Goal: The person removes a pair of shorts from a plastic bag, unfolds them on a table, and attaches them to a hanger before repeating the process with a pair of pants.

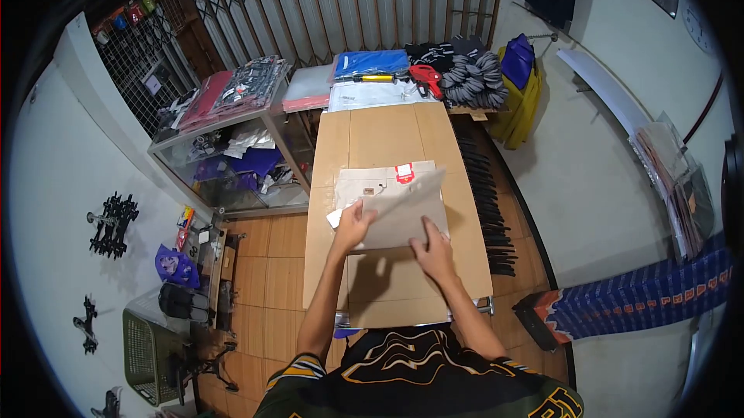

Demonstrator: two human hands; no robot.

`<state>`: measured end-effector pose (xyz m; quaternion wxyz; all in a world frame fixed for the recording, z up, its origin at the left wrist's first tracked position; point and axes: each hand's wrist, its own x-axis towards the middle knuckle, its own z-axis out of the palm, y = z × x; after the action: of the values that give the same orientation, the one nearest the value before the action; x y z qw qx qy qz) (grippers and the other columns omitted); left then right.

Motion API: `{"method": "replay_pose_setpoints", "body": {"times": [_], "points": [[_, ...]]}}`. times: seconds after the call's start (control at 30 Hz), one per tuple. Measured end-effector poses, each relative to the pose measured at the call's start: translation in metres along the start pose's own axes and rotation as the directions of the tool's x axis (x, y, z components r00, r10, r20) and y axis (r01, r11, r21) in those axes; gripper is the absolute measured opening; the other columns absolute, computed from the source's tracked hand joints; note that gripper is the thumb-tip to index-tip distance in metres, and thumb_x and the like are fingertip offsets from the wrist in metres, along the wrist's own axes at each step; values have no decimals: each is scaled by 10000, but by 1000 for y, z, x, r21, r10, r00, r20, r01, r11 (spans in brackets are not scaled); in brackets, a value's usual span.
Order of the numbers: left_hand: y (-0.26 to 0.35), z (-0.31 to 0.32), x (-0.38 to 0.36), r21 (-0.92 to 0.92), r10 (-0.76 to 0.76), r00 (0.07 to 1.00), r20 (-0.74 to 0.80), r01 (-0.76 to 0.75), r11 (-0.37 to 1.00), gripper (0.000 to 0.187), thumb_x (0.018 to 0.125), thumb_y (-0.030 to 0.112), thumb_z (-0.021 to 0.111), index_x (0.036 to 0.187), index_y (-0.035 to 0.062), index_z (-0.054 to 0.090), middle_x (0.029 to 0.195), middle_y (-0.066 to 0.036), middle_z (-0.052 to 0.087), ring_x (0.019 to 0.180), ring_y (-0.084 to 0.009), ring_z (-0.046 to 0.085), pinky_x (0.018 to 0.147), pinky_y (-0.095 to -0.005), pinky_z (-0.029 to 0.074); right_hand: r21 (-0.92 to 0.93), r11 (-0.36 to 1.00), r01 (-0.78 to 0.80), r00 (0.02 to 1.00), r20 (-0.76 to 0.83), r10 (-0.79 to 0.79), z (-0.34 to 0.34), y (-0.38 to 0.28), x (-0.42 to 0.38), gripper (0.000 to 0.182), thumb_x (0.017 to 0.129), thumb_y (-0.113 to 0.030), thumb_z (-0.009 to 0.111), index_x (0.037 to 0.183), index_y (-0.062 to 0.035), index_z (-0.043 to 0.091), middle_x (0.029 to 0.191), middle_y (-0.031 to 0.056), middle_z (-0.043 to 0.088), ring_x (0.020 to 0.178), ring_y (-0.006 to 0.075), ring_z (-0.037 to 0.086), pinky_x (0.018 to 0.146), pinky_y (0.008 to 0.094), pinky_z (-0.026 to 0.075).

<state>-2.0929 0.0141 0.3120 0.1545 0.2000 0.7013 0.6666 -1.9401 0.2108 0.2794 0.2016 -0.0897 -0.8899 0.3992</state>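
A folded beige garment (355, 177) lies on the cardboard-brown tabletop (380, 139) in front of me. It carries a red-and-white tag (404, 174) and a small brown patch. Over its lower part is a smooth greyish-beige flat layer (399, 220), its upper right corner raised and blurred; whether it is fabric or a bag I cannot tell. At the left edge, my left hand (354, 228) closes on this layer, with a white label (334, 219) beside it. My right hand (435, 255) rests at its lower right, thumb and fingers spread.
Beyond the table's far end sit a blue packet (370, 63), a red tape dispenser (426, 78) and striped grey bundles (471, 77). A glass display case (232, 150) stands left. Black hangers (488, 209) line the table's right side; a green basket (141, 356) is lower left.
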Motion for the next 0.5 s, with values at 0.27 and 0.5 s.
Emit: {"method": "replay_pose_setpoints", "body": {"times": [0.27,0.5], "points": [[-16,-21,-141,27,-314,900,303,321,947,268,934,134,671,1178,34,627,958,-2,655,841,-73,582,731,-245,486,692,577,-434,809,18,587,-67,67,-56,416,1097,-329,446,1293,15,573,1100,127,711,816,127,659,692,242,515],[-7,-5,-169,-48,-318,841,437,375,926,251,1004,122,582,1236,25,591,1101,-55,663,1015,-149,626,935,-305,491,462,809,-362,841,-213,498,-75,32,-75,292,1044,-175,538,1249,25,596,1023,146,735,845,159,670,753,278,536]]}}
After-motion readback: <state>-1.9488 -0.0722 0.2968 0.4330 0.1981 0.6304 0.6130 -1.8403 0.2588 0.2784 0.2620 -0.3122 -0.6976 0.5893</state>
